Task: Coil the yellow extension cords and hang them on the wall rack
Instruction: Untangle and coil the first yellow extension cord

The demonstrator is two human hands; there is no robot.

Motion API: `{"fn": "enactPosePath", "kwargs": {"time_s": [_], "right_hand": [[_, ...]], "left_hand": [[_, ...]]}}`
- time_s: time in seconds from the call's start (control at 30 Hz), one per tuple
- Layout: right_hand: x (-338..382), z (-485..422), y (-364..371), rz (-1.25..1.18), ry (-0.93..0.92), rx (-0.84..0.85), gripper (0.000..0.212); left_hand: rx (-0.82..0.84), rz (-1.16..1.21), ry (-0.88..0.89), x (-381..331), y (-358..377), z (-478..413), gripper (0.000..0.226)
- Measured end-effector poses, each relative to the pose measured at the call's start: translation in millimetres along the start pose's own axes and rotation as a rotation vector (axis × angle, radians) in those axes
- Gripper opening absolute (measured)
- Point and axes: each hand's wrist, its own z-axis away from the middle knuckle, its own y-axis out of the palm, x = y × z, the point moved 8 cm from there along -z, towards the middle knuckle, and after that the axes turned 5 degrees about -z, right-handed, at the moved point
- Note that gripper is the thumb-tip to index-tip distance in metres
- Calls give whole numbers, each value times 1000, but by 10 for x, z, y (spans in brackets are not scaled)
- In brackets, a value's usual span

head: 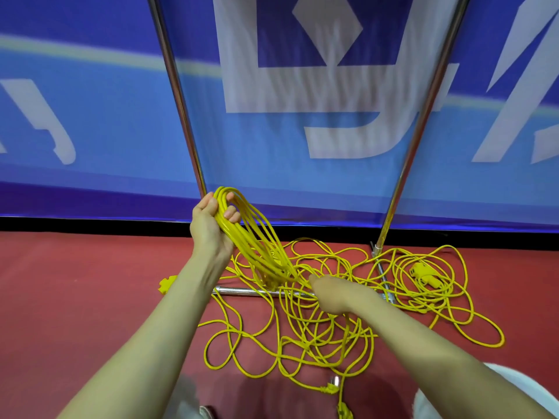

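My left hand (211,228) is raised above the floor and grips a bundle of yellow cord loops (257,243) that hang down to the right. My right hand (332,294) is lower, its fingers curled round a strand where the loops meet the pile. A big tangle of loose yellow extension cord (302,334) sprawls over the red floor. A second tangle (423,285) lies at the right with a yellow socket block (423,275) on it. One yellow plug (328,388) lies near the bottom, and another yellow end (166,285) shows behind my left forearm.
A metal stand has two slanted chrome poles (178,95) (423,116) and a floor bar (242,291) under the cords. Behind it hangs a blue banner (90,116) with white shapes. Something white (514,385) sits at the bottom right.
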Motion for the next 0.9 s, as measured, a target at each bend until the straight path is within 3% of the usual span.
{"fn": "enactPosePath", "kwargs": {"time_s": [0.17,0.37,0.47,0.6,0.67,0.73,0.8,0.9], "right_hand": [[57,51,-63,66,-76,49,60],[203,67,-316,-54,-248,-144,26],[338,116,-412,-48,-400,-223,30],[447,267,-614,-17,-569,-466,26],[437,314,-701,-65,-542,-534,29],[304,264,-763,-83,-390,-558,44],[185,205,-743,-108,-261,-517,53],[138,179,-682,-226,-230,-434,49]], "left_hand": [[-55,131,22,-4,-123,-59,13],[-147,-16,80,33,-234,-101,9],[-115,-102,63,125,-194,-96,12],[-7,-115,-49,278,-65,-32,13],[66,-56,-131,342,10,8,23],[130,25,-220,391,80,58,22],[174,76,-290,430,134,101,16],[234,39,-307,440,191,139,14]]}}
